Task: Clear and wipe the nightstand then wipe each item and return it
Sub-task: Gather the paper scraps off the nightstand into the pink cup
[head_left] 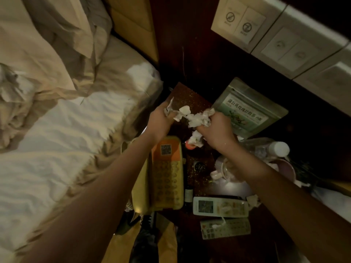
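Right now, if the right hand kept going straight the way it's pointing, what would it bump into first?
Probably the green tea pouch. The right hand, clutching crumpled tissue, points up and away, and the pouch lies just beyond it. Depth is hard to judge.

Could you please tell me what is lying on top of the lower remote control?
A small scrap of white tissue lies on the lower remote. The upper remote borders its top edge; overlap cannot be told.

This is a hotel bedroom: an unmade bed [62, 133], a bedside telephone [167, 173] and a wall switch panel [296, 48] show it.
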Motion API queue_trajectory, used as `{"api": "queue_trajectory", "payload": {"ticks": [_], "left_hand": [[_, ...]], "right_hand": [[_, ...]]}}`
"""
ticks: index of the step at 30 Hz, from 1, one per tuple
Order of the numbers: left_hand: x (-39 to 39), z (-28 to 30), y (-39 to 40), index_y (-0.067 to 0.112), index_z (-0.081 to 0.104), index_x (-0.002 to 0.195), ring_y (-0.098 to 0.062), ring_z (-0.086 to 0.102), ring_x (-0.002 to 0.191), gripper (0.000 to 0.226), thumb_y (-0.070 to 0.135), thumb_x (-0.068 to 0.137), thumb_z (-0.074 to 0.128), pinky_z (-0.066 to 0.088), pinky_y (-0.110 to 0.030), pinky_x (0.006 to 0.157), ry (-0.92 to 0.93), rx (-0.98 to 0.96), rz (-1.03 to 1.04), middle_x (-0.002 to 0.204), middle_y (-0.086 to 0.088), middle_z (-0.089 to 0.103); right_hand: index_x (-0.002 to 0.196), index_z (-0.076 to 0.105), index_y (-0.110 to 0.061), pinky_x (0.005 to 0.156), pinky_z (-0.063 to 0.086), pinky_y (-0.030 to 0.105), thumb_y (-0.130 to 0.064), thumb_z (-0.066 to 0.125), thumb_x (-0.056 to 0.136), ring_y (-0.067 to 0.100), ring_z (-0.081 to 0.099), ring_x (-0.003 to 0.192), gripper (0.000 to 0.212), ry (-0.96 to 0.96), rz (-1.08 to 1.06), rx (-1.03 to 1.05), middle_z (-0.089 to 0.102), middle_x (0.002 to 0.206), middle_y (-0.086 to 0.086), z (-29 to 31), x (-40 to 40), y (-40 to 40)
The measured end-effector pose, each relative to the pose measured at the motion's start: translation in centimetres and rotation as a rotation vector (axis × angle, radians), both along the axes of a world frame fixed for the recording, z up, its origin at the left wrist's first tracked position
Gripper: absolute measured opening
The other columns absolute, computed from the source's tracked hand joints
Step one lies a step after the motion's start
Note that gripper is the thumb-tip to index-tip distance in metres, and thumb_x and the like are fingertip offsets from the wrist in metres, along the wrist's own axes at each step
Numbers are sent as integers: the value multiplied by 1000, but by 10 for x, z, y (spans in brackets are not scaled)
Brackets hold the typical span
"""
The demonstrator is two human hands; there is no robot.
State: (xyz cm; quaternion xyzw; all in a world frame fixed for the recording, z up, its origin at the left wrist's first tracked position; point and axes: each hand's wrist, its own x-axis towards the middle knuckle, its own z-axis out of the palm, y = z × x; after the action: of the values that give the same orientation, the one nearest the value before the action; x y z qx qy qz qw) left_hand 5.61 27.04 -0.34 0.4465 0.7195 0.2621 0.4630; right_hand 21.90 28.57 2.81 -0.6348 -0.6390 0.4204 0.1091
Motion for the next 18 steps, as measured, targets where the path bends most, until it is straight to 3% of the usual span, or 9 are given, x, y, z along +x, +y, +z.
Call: {"api": "queue_trajectory", "payload": {"ticks": [3, 4, 6, 9, 11, 13, 15, 18], "left_hand": [[-11, 18, -25, 4, 56, 106, -27, 53, 79, 15, 13, 96, 48, 43, -38, 72, -107, 39, 98, 82, -9, 56], [-14, 25, -35, 12, 56, 95, -23, 51, 76, 10, 11, 96, 47, 42, -35, 69, -141, 49, 126, 78, -5, 53], [-18, 42, -57, 21, 53, 84, -12, 55, 69, 18, 9, 97, 46, 43, -26, 65, -208, 56, 186, 74, 1, 56], [-27, 59, -97, 18, 53, 79, 5, 54, 54, 22, 7, 97, 46, 42, -11, 54, -297, 65, 236, 59, 12, 60], [-37, 63, -127, 17, 54, 80, 4, 55, 55, 23, 5, 97, 46, 42, -11, 55, -346, 39, 259, 58, 14, 61], [-47, 63, -159, 18, 58, 85, -1, 59, 62, 17, 12, 98, 48, 46, -17, 59, -370, 10, 282, 67, 11, 63], [-58, 61, -192, 19, 60, 92, -5, 65, 68, 14, 15, 98, 48, 49, -18, 60, -394, -47, 364, 75, 9, 68], [-76, 52, -243, 18, 60, 90, -6, 63, 65, 15, 15, 98, 47, 47, -18, 62, -371, -116, 418, 72, 8, 67]], "right_hand": [[69, 59, -9, 51, 29, 21, -7, 67, 80, 14, 54, 74, 14, 66, -39, 20, 57, 71, 0, 20, -7, -7], [76, 63, -5, 53, 31, 21, -6, 68, 80, 14, 55, 75, 6, 94, -50, 6, 59, 75, 1, 27, -9, -12], [86, 67, -2, 56, 39, 23, -7, 70, 78, 16, 58, 76, 9, 145, -69, -47, 63, 81, 4, 36, -15, -24], [84, 67, -9, 64, 44, 20, -10, 73, 77, 13, 60, 78, 9, 190, -50, -128, 65, 80, 1, 43, -30, -50], [86, 65, -16, 63, 43, 17, -11, 73, 79, 8, 58, 79, 11, 249, -61, -205, 61, 79, -8, 45, -43, -71], [93, 66, -19, 72, 45, 20, -11, 72, 80, 9, 59, 85, 16, 285, -68, -280, 61, 83, -11, 46, -57, -93], [96, 64, -21, 81, 45, 24, -9, 71, 80, 10, 61, 90, 21, 299, -64, -350, 64, 88, -11, 44, -75, -118], [102, 67, -11, 79, 47, 25, -8, 73, 79, 15, 64, 94, 24, 274, -41, -438, 68, 98, -1, 32, -101, -159]]}}
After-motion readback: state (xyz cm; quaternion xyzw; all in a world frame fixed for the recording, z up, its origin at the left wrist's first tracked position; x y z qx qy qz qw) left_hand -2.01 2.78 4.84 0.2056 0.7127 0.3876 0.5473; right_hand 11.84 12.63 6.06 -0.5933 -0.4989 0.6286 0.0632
